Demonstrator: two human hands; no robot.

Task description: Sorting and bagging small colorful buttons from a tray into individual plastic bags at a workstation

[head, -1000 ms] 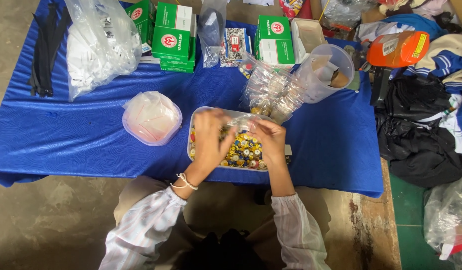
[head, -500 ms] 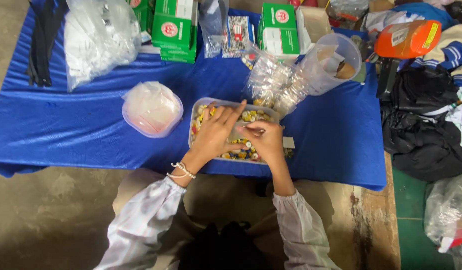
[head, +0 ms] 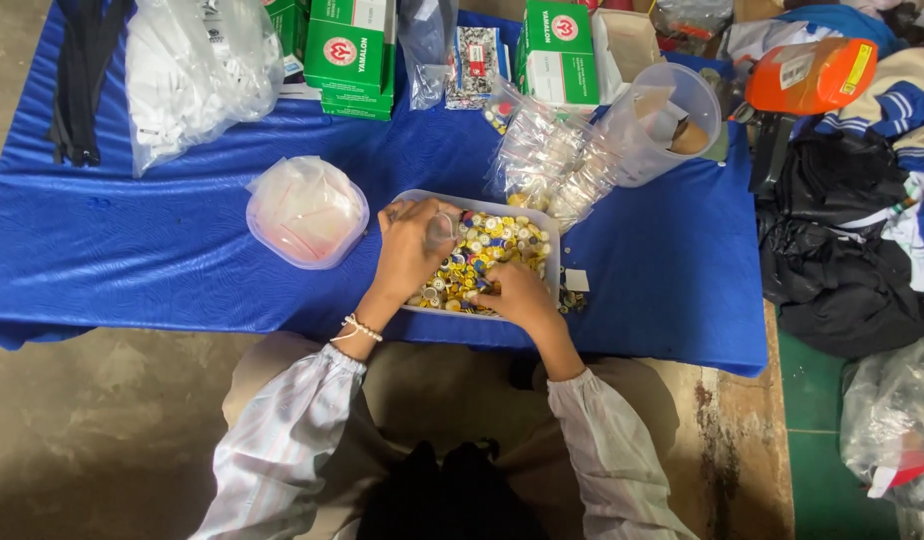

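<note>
While leaning over blue-clothed surface (head: pixel 132 250), sorting small multicoloured buttons in shallow clear plastic tray (head: pixel 554 262): left hand (head: pixel 414 245) pinching small clear bag, right hand (head: pixel 517 293) resting curled among buttons. Round lidded tub (head: pixel 304 212) sitting just beside tray.

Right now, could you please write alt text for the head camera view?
Both hands, left hand and right hand, sort small colourful buttons in a clear tray on a blue cloth, beside a lidded tub.

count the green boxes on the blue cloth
3 at least: a stack at top centre, one to its right, a third partly hidden at the stack's left. More may be hidden.
</note>
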